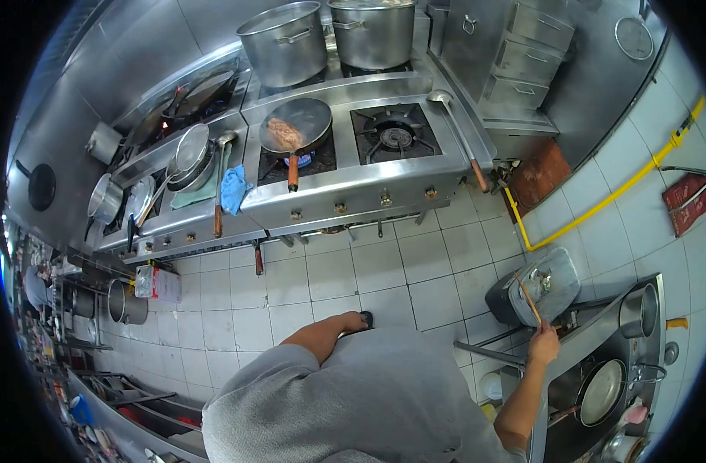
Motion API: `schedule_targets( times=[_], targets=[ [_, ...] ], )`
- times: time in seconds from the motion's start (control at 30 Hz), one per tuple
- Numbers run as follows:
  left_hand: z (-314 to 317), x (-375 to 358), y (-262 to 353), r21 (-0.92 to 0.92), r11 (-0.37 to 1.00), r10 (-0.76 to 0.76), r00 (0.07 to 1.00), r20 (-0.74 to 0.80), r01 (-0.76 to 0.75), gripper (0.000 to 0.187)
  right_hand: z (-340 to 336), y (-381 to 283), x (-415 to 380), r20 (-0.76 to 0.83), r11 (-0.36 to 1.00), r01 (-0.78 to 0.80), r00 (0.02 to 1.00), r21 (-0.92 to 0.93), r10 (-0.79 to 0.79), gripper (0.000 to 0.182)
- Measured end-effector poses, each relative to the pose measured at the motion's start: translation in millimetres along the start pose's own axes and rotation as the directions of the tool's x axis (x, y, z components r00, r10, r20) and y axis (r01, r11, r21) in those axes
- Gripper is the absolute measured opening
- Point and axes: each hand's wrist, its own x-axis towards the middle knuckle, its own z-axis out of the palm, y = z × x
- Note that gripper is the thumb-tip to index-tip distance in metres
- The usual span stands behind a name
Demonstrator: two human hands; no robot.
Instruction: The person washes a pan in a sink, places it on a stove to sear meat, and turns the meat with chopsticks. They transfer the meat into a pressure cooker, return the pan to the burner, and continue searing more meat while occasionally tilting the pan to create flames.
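Grey cloth of the person's shirt (368,401) fills the bottom of the view, and both arms reach out from it. Off to one side, the right hand (543,345) is closed in a pinch around the lower ends of a pair of chopsticks (529,299), whose tips angle up over a lidded grey bin (550,284) standing on the tiled floor (368,270) just beside the prep counter (600,339); held that way, the sticks sit clear of the body and close to the counter's edge. Bent down in front of the torso, the left hand (357,320) is mostly hidden by the forearm and shirt, so I cannot tell whether its fingers are spread or curled, nor whether it holds anything. On the counter near the right hand stand a steel cup (638,310) and a round pan (601,391). Across the floor, well apart from both hands, the gas range (368,193) carries a frying pan (295,127) with a piece of food (285,133) over a lit burner, its handle pointing outward within easy grasp. A blue cloth (233,189) lies beside it, a ladle (457,135) rests along the range's edge, and two tall stockpots (330,38) stand at the back.
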Motion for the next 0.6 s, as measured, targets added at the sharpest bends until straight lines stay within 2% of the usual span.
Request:
schedule_targets(
  times=[0.03,0.1,0.13,0.2,0.4,0.53,0.6],
  targets=[
    [0,5,-6,0.002,1.0,0.0,1.0,0.002,0.0,0.053,0,-1,0,0.007,1.0,-0.006,1.0,0.0,0.006,0.022],
    [1,21,-31,0.057,0.998,0.007,0.983,-0.183,0.004,0.054,-2,-2,0,0.014,1.0,-0.005,1.0,-0.007,0.006,0.023],
    [0,25,-43,0.057,0.998,0.007,0.983,-0.181,0.003,0.054,-2,-2,0,0.018,1.0,-0.003,1.0,-0.014,0.003,0.023],
    [-5,30,-64,0.116,0.991,-0.023,0.93,-0.368,0.07,0.05,-3,-2,-1,0.02,1.0,-0.003,1.0,-0.017,0.003,0.023],
    [4,46,-111,0.12,0.985,-0.067,0.923,-0.38,0.122,0.047,-3,-2,-2,-0.005,1.0,0.008,1.0,-0.008,-0.008,0.023],
    [27,40,-104,0.217,0.971,-0.022,0.936,-0.351,0.105,0.044,-1,-1,-1,0.003,0.999,0.008,1.0,-0.04,-0.007,0.021],
    [37,40,-99,0.234,0.97,0.003,0.961,-0.276,0.064,0.044,3,2,-1,-0.01,0.999,0.022,1.0,-0.031,-0.022,0.021]
  ],
)
